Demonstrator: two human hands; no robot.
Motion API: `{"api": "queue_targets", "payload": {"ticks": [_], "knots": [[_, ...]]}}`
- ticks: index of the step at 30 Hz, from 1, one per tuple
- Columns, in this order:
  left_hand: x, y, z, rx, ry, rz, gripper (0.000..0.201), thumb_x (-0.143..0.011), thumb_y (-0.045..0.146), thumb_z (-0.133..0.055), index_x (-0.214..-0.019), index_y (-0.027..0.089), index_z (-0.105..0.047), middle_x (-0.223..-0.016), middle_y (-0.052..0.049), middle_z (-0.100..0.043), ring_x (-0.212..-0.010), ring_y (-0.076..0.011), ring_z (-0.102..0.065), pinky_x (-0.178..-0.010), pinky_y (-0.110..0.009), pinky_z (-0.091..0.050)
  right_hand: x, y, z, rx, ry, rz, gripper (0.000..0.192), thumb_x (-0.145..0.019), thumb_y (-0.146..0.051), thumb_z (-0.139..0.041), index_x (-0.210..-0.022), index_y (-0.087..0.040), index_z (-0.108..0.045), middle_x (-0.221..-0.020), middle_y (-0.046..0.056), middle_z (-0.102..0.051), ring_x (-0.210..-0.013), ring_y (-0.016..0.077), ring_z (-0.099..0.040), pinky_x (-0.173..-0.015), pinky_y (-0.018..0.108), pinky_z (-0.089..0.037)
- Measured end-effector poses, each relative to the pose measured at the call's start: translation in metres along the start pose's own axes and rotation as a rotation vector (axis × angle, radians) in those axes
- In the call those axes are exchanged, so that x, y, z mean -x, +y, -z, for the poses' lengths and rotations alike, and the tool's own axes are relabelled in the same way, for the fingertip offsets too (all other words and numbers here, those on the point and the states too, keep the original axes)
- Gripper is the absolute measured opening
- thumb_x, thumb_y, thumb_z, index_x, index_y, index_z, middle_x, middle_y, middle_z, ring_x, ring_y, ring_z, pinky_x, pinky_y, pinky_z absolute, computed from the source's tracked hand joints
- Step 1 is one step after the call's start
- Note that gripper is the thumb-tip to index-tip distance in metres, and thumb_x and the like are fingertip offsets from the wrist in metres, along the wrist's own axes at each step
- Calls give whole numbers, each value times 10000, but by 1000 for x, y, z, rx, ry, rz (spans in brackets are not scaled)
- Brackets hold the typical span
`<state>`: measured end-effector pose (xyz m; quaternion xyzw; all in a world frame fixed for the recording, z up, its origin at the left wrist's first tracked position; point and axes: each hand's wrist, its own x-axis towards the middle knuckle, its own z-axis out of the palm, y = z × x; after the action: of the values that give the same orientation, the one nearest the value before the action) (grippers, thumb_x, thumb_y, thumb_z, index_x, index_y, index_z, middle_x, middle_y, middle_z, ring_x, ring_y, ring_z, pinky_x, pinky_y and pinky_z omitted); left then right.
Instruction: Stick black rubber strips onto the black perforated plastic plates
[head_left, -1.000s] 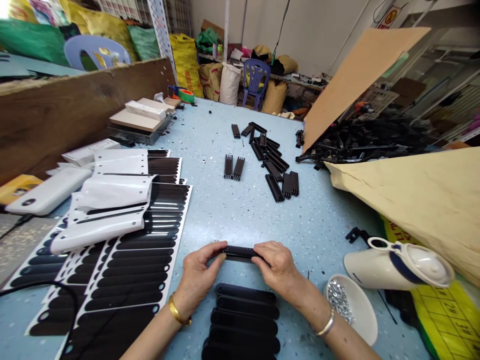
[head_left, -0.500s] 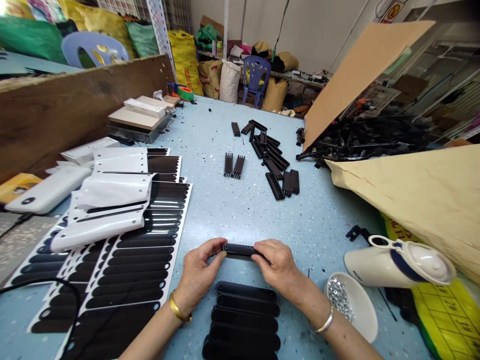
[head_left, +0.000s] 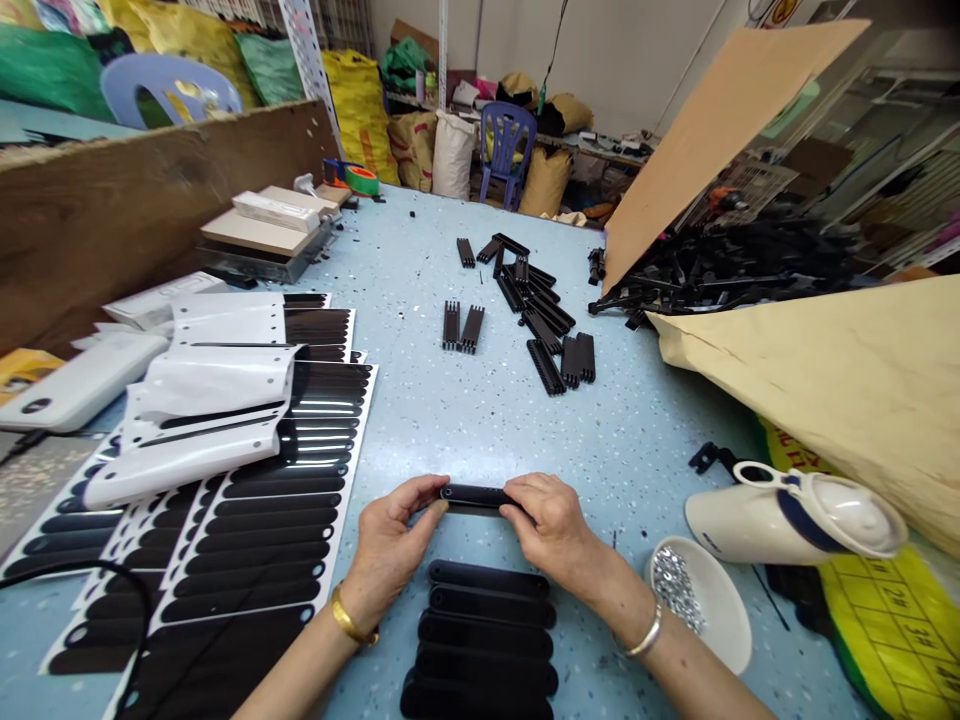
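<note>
- One black bar (head_left: 475, 496) is held level just above the blue table (head_left: 480, 420), near its front edge, between the two hands.
- The left end of the bar is pinched by the left hand (head_left: 390, 545), thumb and forefinger closed on it.
- The right end is pinched by the right hand (head_left: 553, 528), fingers pressed together over it.
- One bracelet is seen on each wrist.
- Five black bars are counted in a stack (head_left: 484, 640) lying flat on the table, just in front of the held bar, between the forearms.
- One white bowl (head_left: 720, 620) of small metal screws is set right of the right wrist.
- One white jug (head_left: 787, 515) is laid on its side just beyond the bowl.
- Sheets of black stickers (head_left: 262, 530) are spread at the left; their number cannot be told.
- Black combs (head_left: 540, 320) are scattered at mid-table, well apart from the hands; an exact count cannot be made.
- One roll of tape (head_left: 362, 180) is seen at the far edge.
</note>
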<state>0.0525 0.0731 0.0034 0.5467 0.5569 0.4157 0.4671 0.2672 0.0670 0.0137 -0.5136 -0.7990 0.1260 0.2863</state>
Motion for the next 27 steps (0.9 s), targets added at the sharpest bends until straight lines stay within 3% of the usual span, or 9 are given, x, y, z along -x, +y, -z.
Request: {"api": "queue_targets", "payload": {"ticks": [15,21,27], "knots": [[0,-3,-1,0,-8,-1,266,-772,309,-653,-1004,194,-713,-1005,-54,-764,-933,-222,-717,-909,-366,-568,-2,0,0,-7,-20,-8,119,-788,-94,-613,-791,-190,-683,-794,62,-719,-754,217,-665,-712,334,-490],[0,-8,-4,71,-3,17,400,-777,301,-655,-1149,160,-622,-1072,-94,-749,-1005,-231,-704,-970,-402,-539,-1,-1,-1,-18,-12,-18,108,-779,-94,-628,-792,-185,-687,-787,64,-718,-739,217,-665,-704,335,-481],[1,-6,-3,97,-5,33,402,-757,303,-675,-1123,144,-628,-1087,-111,-742,-1012,-237,-700,-974,-395,-534,0,-2,-2,-22,-1,-27,115,-778,-89,-632,-787,-191,-685,-811,61,-730,-753,218,-672,-710,333,-477]]}}
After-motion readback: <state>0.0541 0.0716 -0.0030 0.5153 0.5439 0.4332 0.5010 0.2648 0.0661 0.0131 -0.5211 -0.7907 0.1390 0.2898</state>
